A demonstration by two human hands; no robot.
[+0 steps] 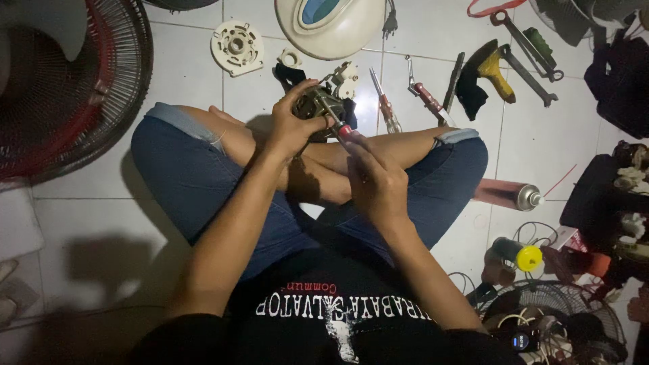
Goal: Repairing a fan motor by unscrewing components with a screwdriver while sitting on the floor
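Observation:
I sit cross-legged on a white tiled floor. My left hand grips a small fan motor held above my shins. My right hand holds a screwdriver with a red handle, its tip set against the motor's near side. Both hands are closed around what they hold. The motor's far side is partly hidden by my left fingers.
A fan grille lies at left, a white fan base and round plastic part ahead. Screwdrivers, pliers, wrenches and a yellow-handled tool lie beyond my knees. A spray can, wires and another grille crowd the right.

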